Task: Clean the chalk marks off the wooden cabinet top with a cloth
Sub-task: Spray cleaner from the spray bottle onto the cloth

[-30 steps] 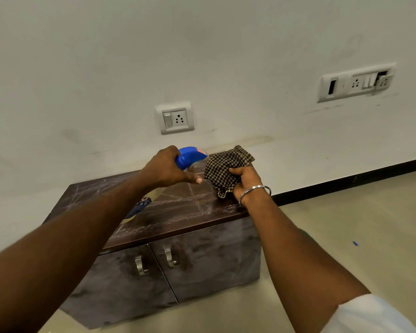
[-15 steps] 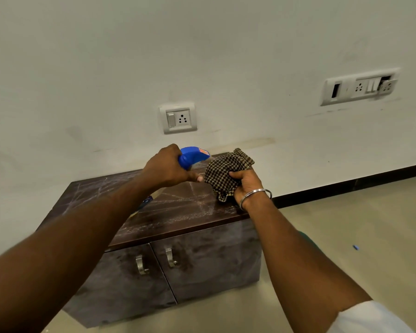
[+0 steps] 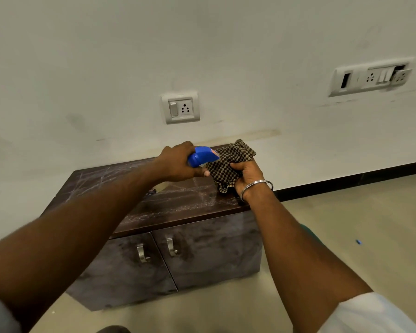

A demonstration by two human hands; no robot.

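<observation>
Left arm [image 3: 87, 227]: bare forearm, reaching forward from the lower left.
Left hand [image 3: 175, 162]: back turned up, fingers curled round a blue spray head [image 3: 202, 157]; one fingertip shows beneath it.
Right arm [image 3: 296, 248]: bare forearm, reaching forward from the lower right; white sleeve [image 3: 370, 313] at the upper arm.
Right hand [image 3: 246, 175]: thumb and fingers grip a bunched checked cloth [image 3: 228, 162], just beside the left hand.
Right wrist: metal bangle [image 3: 257, 185] worn.

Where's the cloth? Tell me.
Head view, centre: the cloth is gripped in the right hand above the right end of the cabinet top, beside the blue sprayer in the left hand.
</observation>
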